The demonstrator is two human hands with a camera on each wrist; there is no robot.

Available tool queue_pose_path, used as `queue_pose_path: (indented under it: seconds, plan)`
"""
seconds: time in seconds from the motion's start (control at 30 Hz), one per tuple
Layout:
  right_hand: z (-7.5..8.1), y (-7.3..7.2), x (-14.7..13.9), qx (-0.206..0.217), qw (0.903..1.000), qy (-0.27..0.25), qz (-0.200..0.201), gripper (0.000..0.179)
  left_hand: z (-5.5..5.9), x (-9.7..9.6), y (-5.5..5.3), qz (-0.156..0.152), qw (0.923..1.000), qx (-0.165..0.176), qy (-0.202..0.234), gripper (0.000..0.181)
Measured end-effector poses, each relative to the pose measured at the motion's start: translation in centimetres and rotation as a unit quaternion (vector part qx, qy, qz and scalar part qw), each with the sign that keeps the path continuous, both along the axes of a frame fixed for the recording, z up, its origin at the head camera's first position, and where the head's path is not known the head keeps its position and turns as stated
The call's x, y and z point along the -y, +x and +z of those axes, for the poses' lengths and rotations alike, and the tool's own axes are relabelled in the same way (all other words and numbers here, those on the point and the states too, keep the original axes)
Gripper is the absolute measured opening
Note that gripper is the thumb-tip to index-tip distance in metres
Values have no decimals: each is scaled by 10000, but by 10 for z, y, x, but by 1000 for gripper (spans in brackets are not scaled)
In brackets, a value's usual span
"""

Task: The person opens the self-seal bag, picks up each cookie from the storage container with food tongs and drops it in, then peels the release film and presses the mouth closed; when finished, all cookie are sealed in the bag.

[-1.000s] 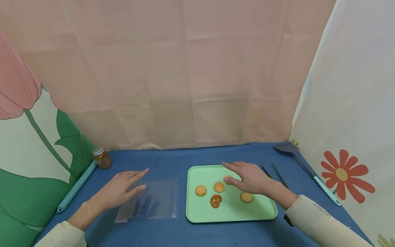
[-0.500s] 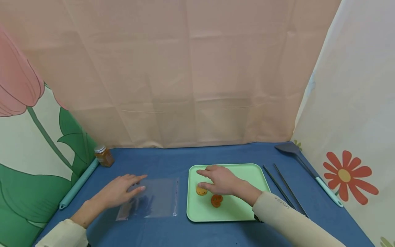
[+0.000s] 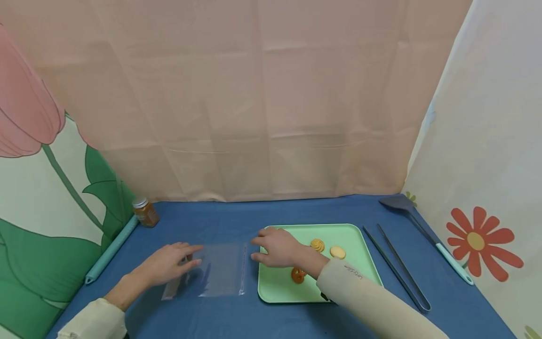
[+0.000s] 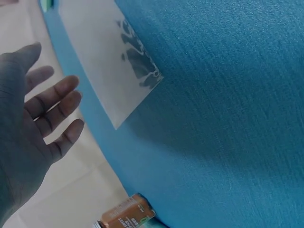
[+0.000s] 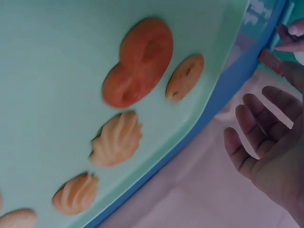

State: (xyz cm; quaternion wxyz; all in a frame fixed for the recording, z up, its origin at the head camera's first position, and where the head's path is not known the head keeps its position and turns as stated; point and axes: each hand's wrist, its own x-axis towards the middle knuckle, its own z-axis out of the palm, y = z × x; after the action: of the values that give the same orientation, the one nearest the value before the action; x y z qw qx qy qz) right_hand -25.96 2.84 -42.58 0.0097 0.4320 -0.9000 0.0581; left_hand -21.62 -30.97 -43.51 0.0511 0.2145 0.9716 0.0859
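Observation:
My left hand [image 3: 167,264] hovers over the left part of a clear zip bag [image 3: 226,270] lying flat on the blue cloth. Its fingers are loosely bent and hold nothing; the left wrist view shows the bag [image 4: 95,57] beyond the fingertips. Palm down, my right hand [image 3: 279,247] is above the left edge of a green tray [image 3: 275,294], its relaxed fingers pointing at the bag. On the tray lie a pretzel [image 3: 298,276], a swirl cookie [image 3: 317,245] and a plain round cookie [image 3: 337,252]. A speckled cookie [image 5: 183,81] and another swirl cookie [image 5: 76,194] show in the right wrist view.
Tongs [image 3: 425,307] lie right of the tray, and a dark-headed spatula [image 3: 398,202] with a mint handle lies along the right edge. At the back left stand a brown jar [image 3: 146,214] and a teal roll [image 3: 112,249]. A beige cloth [image 3: 254,117] hangs behind.
My right hand has swept left across the tray, from its right half to its left edge, uncovering cookies and the tongs. The left hand stays over the bag; the head view has shifted slightly.

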Motion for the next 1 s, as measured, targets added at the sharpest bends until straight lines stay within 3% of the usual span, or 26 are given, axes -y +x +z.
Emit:
queue_pose_path:
  seconds: [0.2,0.47,0.6,0.77,1.0]
  plan:
    - [-13,2,20,-141,9987,495,0,37,-8,-1,-3,-126,9998,-40,-155,44]
    - [-27,1,33,-280,9972,695,-16,33,-15,-2,-3,-251,9988,-137,-391,43]
    - [-31,-1,36,-325,9966,757,-69,32,-19,-3,-1,-241,9979,-296,-526,42]
    - [-34,-3,38,-355,9961,802,-109,32,-23,-3,-1,-446,9951,-563,-687,41]
    - [-35,-1,41,-298,9954,897,-167,32,-24,-5,1,-567,9937,-623,-733,41]
